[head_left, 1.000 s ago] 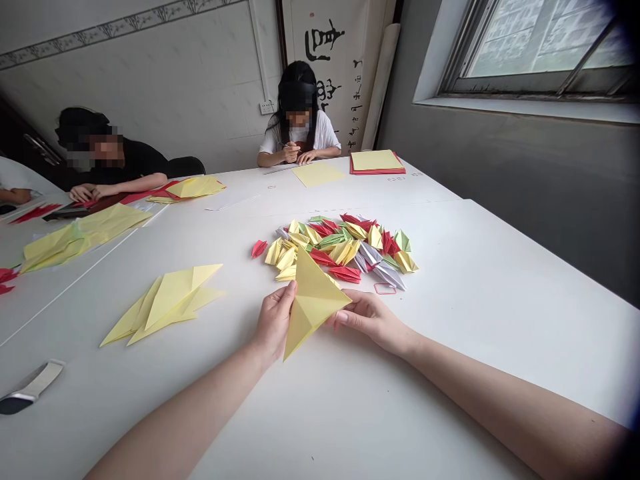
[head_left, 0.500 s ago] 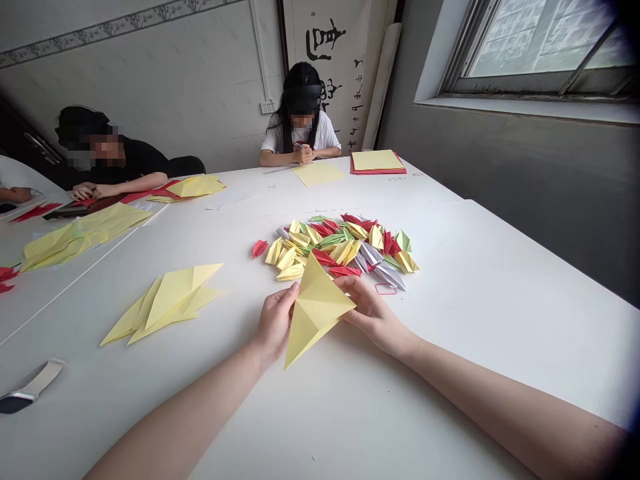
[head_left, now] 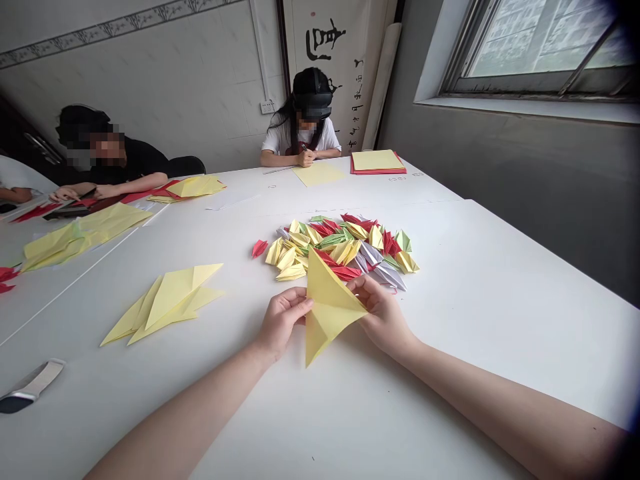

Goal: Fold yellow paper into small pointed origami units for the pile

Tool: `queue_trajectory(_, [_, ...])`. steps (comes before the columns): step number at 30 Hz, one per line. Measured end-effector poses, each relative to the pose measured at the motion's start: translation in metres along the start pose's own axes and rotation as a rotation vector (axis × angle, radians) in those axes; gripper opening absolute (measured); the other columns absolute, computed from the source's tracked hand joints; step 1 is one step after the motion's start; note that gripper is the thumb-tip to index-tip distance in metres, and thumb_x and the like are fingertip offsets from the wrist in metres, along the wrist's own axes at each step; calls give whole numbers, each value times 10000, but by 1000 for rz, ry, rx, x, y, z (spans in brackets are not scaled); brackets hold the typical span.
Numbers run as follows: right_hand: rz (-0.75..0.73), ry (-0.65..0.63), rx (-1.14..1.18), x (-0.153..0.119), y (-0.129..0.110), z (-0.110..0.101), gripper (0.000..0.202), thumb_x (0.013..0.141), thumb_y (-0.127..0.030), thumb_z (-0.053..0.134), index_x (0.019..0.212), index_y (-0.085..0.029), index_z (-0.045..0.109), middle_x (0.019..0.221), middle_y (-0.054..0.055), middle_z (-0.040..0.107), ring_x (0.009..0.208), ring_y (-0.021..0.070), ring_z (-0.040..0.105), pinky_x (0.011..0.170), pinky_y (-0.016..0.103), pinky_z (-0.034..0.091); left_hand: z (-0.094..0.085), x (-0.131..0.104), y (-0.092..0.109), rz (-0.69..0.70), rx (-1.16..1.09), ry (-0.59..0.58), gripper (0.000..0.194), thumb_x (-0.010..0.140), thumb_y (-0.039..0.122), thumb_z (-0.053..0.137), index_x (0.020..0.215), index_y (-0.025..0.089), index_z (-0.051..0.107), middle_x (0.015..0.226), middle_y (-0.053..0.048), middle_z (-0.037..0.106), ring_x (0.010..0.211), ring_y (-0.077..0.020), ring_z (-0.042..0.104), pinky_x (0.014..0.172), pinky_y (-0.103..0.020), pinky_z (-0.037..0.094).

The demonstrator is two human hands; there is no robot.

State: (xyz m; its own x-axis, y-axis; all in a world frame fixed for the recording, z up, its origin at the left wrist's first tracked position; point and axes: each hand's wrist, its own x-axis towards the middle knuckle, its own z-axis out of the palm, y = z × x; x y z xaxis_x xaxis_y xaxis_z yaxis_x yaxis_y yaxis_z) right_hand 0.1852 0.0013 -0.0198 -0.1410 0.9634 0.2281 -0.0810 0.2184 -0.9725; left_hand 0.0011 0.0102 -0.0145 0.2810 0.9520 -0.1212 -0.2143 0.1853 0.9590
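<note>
A white, flat-topped table spans the scene. A person in a white top sits at its far edge; a person in a black top sits at far left. A mound of folded red, yellow, green and lilac paper pieces occupies the middle, directly beyond the hands. Pointed, folded yellow paper sheets overlap at left. A yellow-topped, red-edged paper stack lies at the far edge, right of centre. The creased, triangular yellow paper is between both hands, in front of the mound; its upper tip hides part of it. The left hand pinches the left edge, thumb on top. The right hand grips the right corner, fingers partly hidden. A pale-strapped, dark-faced wristband lies near left. One small, folded red paper piece lies just left of the mound.
</note>
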Motion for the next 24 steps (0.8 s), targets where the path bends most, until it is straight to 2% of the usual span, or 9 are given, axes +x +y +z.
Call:
queue_trajectory(5, [145, 19, 52, 3, -4, -1, 354, 838, -558, 542, 786, -210, 506, 624, -20, 560, 504, 125, 561, 447, 237, 446, -3, 2, -2, 32, -36, 24, 161, 721, 249, 693, 865, 180, 711, 865, -64, 720, 799, -183, 631, 673, -269, 478])
queue_trajectory(11, [168, 19, 102, 3, -2, -6, 432, 887, -595, 408, 949, -199, 568, 780, 28, 591, 566, 141, 605, 473, 254, 464, 1, 2, 0, 36, -41, 119, 205, 685, 275, 724, 851, 156, 740, 858, -87, 725, 833, -215, 637, 711, -308, 490])
queue_trajectory(13, [146, -11, 93, 2, -1, -7, 397, 887, -576, 427, 979, -211, 554, 861, 32, 579, 611, 137, 605, 488, 247, 469, 2, 2, 0, 29, -35, 141, 228, 673, 279, 733, 861, 151, 744, 863, -90, 727, 841, -220, 638, 711, -304, 488])
queue_trajectory(18, [126, -59, 9, 1, -3, -6, 301, 854, -486, 552, 1029, -241, 532, 1085, 48, 534, 676, 126, 569, 500, 244, 481, 3, 1, 0, 53, -25, 105, 287, 701, 285, 712, 948, 142, 732, 915, -104, 724, 867, -236, 639, 727, -322, 488])
queue_trajectory(24, [123, -131, 26, 2, -4, -7, 277, 886, -465, 504, 1065, -253, 510, 1048, 55, 560, 807, 174, 542, 529, 249, 479, 4, 1, 0, 65, -5, 163, 215, 655, 265, 717, 836, 151, 743, 889, -83, 725, 871, -226, 635, 756, -306, 480])
